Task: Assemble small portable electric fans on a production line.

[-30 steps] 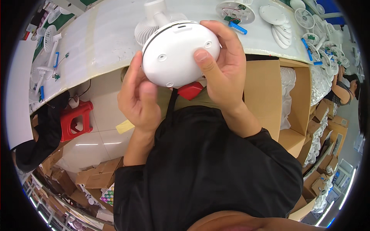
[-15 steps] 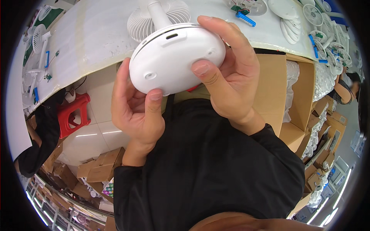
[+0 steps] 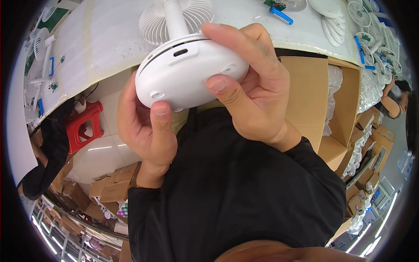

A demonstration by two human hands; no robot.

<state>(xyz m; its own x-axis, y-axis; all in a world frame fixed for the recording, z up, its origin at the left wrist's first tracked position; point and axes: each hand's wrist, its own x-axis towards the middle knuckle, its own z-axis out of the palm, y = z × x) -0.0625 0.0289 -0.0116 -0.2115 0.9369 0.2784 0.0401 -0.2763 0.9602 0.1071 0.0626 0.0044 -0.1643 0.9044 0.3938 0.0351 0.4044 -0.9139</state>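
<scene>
A white desk fan [image 3: 187,72] is held between my two hands, its rounded base tipped toward me. A dark oblong port and round screw recesses show on the base's underside and edge. My left hand [image 3: 148,124] grips the base at its left, thumb on the lower rim. My right hand [image 3: 257,83] wraps the right side, thumb pressed on the underside and index finger along the top edge by the seam. The fan's neck runs away from me to the ribbed round cage [image 3: 152,24], which is over the worktable [image 3: 109,39].
At the table's far side lie a blue battery cell [image 3: 281,15] and stacked white discs [image 3: 334,28]. Fan parts [image 3: 375,48] crowd the right end. An open cardboard box [image 3: 305,91] stands below the right edge; a red stool [image 3: 85,129] is at left. Co-workers' arms show at both sides.
Both hands have shifted the fan a little to the left, and its base is turned slightly. The right index finger has slid left along the base's top edge.
</scene>
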